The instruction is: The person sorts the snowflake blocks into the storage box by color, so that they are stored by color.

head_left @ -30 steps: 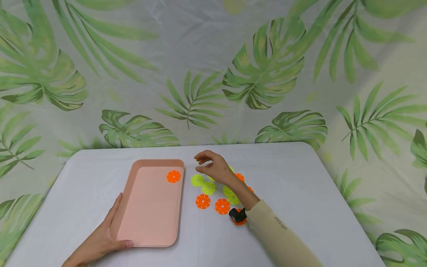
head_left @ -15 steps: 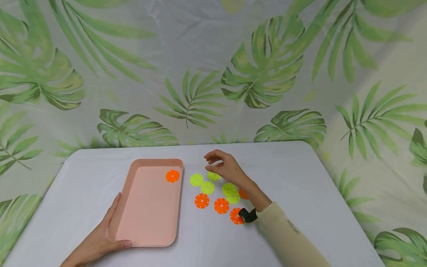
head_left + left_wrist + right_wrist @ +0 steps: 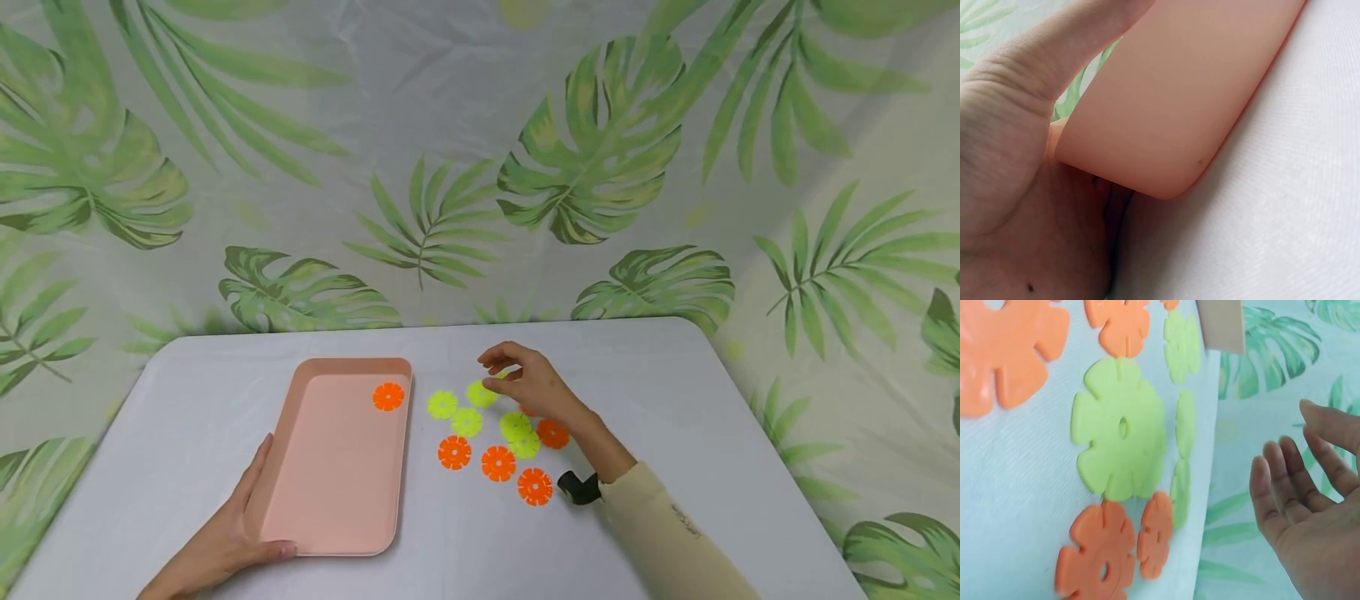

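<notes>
My left hand (image 3: 217, 533) rests against the near left corner of a pink tray (image 3: 330, 467), thumb along the near rim and straight fingers along the left side. The left wrist view shows the tray's outer wall (image 3: 1179, 94) beside the palm. An orange interlocking disc (image 3: 388, 397) lies inside the tray at the far right. Above the loose discs hovers my right hand (image 3: 536, 383), its fingers loosely bent and nothing between them in the right wrist view. Under and near it lie yellow-green discs (image 3: 467, 422) and orange discs (image 3: 498, 463), flower-shaped with notched edges.
A white cloth covers the table (image 3: 660, 392), and a leaf-patterned curtain (image 3: 465, 167) hangs behind it. A black wrist-worn piece (image 3: 579, 488) sits beside the right sleeve (image 3: 667, 533). Two yellow-green discs (image 3: 520, 435) overlap in the group.
My right hand has moved right, away from the tray and over the discs, uncovering some of them. My left hand and the tray look unchanged.
</notes>
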Demonstrator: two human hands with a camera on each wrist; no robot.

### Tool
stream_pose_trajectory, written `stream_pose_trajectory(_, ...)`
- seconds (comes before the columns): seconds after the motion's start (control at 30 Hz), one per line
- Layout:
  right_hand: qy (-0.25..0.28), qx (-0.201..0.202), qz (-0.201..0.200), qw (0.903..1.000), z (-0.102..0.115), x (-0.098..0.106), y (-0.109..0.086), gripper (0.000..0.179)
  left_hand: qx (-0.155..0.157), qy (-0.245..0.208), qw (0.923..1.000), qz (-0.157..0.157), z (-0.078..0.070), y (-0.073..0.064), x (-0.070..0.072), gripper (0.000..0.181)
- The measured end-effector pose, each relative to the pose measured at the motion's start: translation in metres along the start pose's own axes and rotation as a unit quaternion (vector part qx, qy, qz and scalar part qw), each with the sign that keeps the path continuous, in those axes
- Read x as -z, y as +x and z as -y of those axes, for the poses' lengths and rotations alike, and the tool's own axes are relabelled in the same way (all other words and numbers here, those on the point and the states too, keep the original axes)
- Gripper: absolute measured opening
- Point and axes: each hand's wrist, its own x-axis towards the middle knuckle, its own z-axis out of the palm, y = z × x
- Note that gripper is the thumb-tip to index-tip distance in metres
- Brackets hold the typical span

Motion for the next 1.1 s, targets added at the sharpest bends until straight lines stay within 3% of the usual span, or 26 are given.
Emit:
stream_pose_trajectory(0.27,0.0,-0.025,0.004,0.9997,-0.015,0.011,-0.008,0.035,-0.017,0.03,0.9992,-0.018,0.0,-0.003,-0.003,0.132)
stream_pose_trajectory(0.47,-0.002,-0.045,0.0,0.999,-0.023,0.019,-0.021,0.034,-0.025,0.02,0.9994,-0.011,0.001,-0.004,-0.004,0.132)
stream_pose_trajectory(0.9,-0.025,-0.036,-0.008,0.999,-0.038,0.038,-0.028,0.034,-0.032,0.013,0.9992,-0.02,0.001,0.001,-0.008,0.132)
stream_pose_trajectory(1.1,-0.02,-0.045,-0.006,0.9988,-0.045,0.043,-0.033,0.033,-0.058,0.044,0.997,-0.027,0.003,0.002,-0.007,0.134)
